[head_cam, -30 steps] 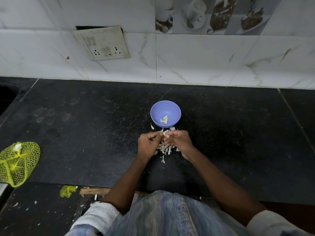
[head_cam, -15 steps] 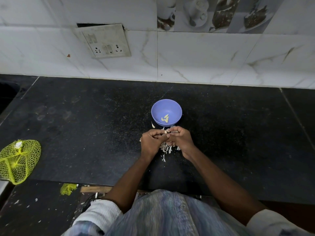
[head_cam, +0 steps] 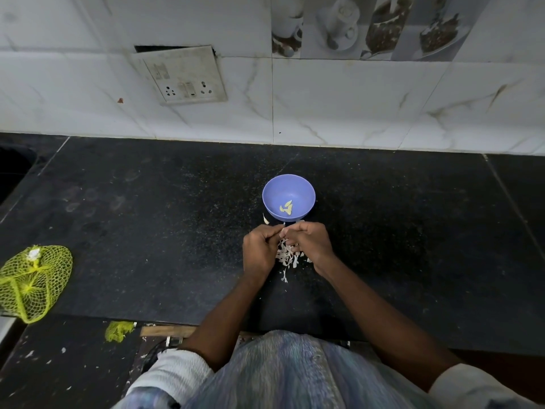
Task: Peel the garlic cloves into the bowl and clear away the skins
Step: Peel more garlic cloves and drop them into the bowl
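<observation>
Blue plastic bowl [head_cam: 289, 199] sits on the black desk [head_cam: 147, 219], directly ahead of both hands and just beyond the fingertips. That's the relation that matters: the drop path for a peeled clove runs straight forward, away from the body, with no sideways reach. About 3 peeled cloves [head_cam: 286, 208] lie at the bottom of the bowl.

Left hand [head_cam: 259, 246] and right hand [head_cam: 309, 242] are knuckle to knuckle, fingers curled in, pinching something small and pale between the fingertips at the midline. Likely a clove mid-peel, but it's too hidden to give its long axis. Neither hand is clearly nearer the bowl; the right looks marginally closer to the near rim.

Skins [head_cam: 287, 255] are piled on the desk right under and just behind the hands, so the clearing step sits toward the body, opposite to the bowl. 1 loose pale piece [head_cam: 266, 219] lies just left of the bowl's base; can't tell whether it's a clove or skin.

Judgement: peeling is in progress, skins not yet cleared.
</observation>
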